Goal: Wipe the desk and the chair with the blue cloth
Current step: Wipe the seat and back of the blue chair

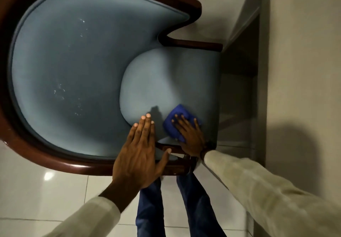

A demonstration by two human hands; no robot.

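I look straight down on a chair (73,61) with blue-grey upholstery and a dark wooden frame. Its seat cushion (166,85) lies at the centre right. A folded blue cloth (175,122) rests on the near part of the seat, and my right hand (190,135) presses flat on it with fingers spread. My left hand (140,150) hovers flat and open just left of the cloth, over the chair's near armrest, holding nothing. The desk (304,61) shows as a pale surface at the right.
Glossy light floor tiles (46,190) surround the chair. My legs in blue trousers (193,209) stand right against the chair's near wooden rail (83,166). A dark recess under the desk (239,89) opens just right of the seat.
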